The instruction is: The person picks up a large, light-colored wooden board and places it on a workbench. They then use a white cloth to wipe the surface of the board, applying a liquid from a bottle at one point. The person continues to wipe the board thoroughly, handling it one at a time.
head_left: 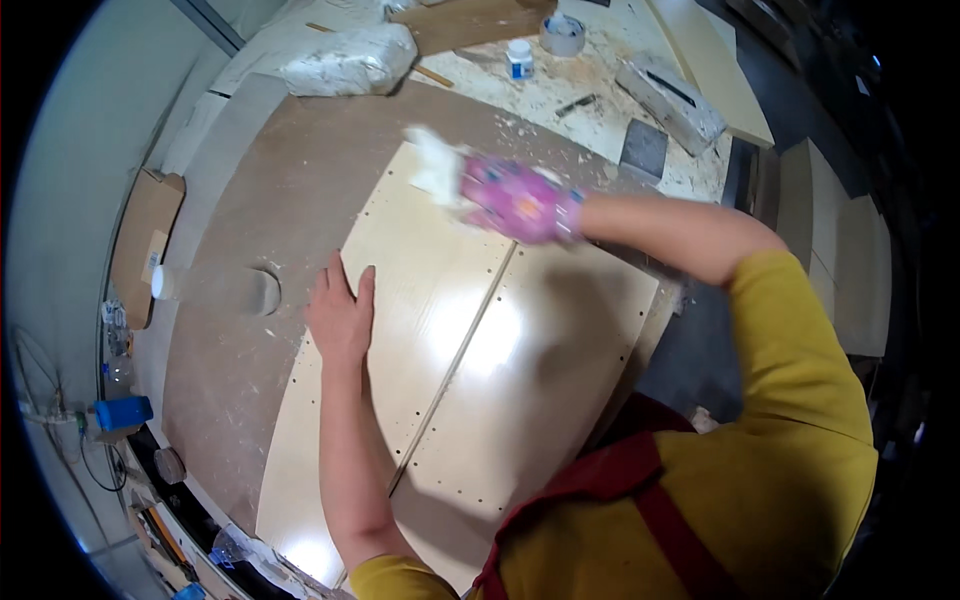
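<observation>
Two pale wood-coloured panels with small dark holes lie side by side, the left panel and the right panel, a narrow dark gap between them. My bare left hand rests open at the left panel's left edge, thumb apart from the fingers. In a pink patterned glove, my right hand is closed on a crumpled white cloth over the far end of the left panel. Motion smears the glove and cloth, so I cannot tell whether the cloth touches the surface.
Beyond the panels, a worktop strewn with white flecks bears a plastic-wrapped bundle, a small white-and-blue bottle, a tape roll, a grey square pad and a long block. Cardboard stands at the left.
</observation>
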The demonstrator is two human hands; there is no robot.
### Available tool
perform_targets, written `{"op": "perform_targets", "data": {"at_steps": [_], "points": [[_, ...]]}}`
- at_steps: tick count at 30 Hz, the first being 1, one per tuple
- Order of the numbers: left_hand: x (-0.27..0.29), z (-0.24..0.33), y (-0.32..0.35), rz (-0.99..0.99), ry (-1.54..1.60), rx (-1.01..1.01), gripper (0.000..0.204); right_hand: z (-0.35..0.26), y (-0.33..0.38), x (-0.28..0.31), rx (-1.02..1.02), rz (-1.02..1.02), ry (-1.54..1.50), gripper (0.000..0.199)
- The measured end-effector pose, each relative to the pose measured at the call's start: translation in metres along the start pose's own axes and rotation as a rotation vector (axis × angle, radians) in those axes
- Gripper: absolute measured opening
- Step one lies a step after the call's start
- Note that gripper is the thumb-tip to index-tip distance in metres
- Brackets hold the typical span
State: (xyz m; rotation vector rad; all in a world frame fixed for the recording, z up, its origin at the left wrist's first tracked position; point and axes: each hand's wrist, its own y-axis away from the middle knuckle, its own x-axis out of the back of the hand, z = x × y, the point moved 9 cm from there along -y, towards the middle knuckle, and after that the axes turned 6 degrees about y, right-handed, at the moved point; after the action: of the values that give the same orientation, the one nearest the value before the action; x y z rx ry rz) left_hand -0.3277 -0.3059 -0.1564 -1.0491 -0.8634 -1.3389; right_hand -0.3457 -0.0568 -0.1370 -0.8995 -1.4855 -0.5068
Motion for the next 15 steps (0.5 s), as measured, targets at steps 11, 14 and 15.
{"op": "perform_targets", "data": {"at_steps": [11, 14, 15], "points": [[0.001, -0.004, 0.003, 0.066, 0.109, 0.008, 0.056, 0.131, 0.017, 0.027, -0.747, 0.33, -0.915, 0.029], [0.002, -0.002, 0.004, 0.072, 0.084, -0.022, 0.056, 0.042, 0.021, 0.03, -0.18, 0.176, -0.231, 0.046], [0.004, 0.0, 0.004, 0.08, 0.085, -0.039, 0.056, 0.039, 0.023, 0.034, -0.212, 0.268, -0.152, 0.049]]}}
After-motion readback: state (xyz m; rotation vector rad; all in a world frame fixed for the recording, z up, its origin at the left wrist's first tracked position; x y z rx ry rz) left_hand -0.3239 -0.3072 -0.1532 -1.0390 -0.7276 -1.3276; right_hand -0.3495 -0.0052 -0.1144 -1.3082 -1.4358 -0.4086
